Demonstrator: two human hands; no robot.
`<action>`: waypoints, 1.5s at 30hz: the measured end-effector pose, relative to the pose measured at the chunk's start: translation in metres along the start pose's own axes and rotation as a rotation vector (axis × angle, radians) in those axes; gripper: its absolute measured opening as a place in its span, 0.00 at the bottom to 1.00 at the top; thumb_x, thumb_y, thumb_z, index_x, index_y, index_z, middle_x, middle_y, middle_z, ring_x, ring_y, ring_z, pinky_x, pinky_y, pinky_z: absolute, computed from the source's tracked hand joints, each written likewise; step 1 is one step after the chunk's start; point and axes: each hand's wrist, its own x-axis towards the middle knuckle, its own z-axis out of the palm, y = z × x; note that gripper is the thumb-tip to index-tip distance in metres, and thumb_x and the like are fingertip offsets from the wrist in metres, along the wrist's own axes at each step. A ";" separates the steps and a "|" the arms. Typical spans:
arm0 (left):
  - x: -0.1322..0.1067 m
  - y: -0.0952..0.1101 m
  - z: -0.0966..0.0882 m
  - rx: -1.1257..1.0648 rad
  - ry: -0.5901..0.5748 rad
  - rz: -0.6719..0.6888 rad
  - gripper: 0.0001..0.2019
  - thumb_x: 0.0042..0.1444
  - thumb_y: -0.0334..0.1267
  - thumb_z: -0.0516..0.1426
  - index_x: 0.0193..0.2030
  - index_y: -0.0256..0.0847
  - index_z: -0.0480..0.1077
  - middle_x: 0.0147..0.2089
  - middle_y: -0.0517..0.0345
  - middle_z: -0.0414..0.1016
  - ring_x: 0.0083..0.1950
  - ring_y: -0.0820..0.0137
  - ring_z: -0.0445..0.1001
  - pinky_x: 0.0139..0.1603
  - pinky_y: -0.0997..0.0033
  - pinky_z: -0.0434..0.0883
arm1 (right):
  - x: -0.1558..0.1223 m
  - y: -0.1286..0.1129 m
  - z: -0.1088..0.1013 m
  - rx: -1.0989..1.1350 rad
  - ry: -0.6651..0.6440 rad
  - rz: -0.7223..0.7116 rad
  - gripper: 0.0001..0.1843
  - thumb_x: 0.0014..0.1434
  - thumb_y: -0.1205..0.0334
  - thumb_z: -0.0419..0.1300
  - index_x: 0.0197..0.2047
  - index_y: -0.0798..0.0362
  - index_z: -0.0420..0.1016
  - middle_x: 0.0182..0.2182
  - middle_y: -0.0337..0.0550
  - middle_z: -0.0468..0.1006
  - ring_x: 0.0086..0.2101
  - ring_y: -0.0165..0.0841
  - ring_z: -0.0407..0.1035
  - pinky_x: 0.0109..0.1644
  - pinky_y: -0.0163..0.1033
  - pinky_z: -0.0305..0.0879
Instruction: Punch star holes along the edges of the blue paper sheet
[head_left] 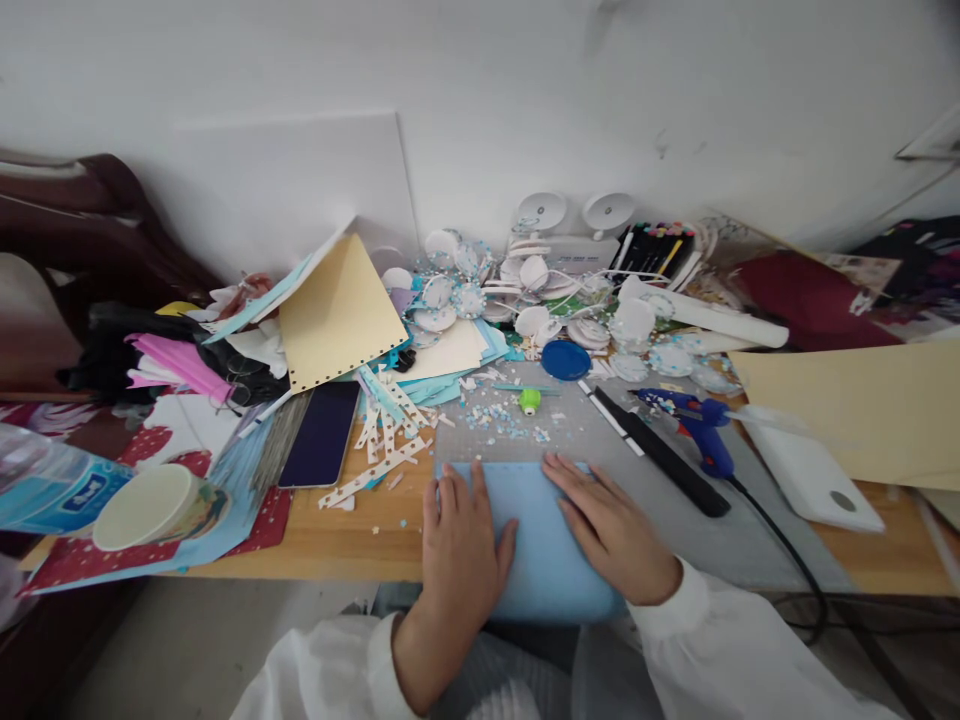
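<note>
OK, light-brown wooden tabletop, cluttered. Flat grey mat on it. Light-blue rectangular sheet, paper by the look, lies on the mat, near end past the tabletop's front edge. Left hand and right hand both open, palms down on its two sides. Blue glue gun beyond right hand; small bright-green object beyond the sheet.

light: soft, rather dim | shadows: faint, diffuse | wall: greyish | edges: stretched, blurry
</note>
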 end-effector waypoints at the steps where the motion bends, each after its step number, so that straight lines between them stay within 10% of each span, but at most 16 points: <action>1: 0.000 0.000 0.000 0.000 0.000 0.000 0.31 0.60 0.50 0.51 0.64 0.28 0.61 0.58 0.31 0.67 0.57 0.47 0.67 0.58 0.46 0.62 | -0.003 0.004 -0.001 -0.005 0.010 0.015 0.26 0.66 0.66 0.46 0.66 0.49 0.56 0.62 0.48 0.66 0.61 0.37 0.60 0.63 0.54 0.59; 35: 0.009 -0.021 0.013 -0.144 -0.010 0.194 0.30 0.64 0.44 0.47 0.69 0.29 0.49 0.71 0.36 0.48 0.71 0.52 0.48 0.65 0.51 0.59 | -0.036 -0.041 0.021 -0.043 0.179 0.086 0.27 0.64 0.65 0.50 0.66 0.59 0.54 0.63 0.56 0.63 0.62 0.45 0.57 0.60 0.56 0.63; 45: 0.001 -0.034 0.012 -0.190 -0.015 0.245 0.31 0.64 0.47 0.48 0.70 0.34 0.47 0.72 0.41 0.44 0.72 0.54 0.46 0.67 0.53 0.56 | -0.037 0.048 -0.030 -0.219 0.370 0.235 0.20 0.64 0.61 0.49 0.56 0.59 0.66 0.52 0.60 0.70 0.52 0.49 0.67 0.54 0.56 0.66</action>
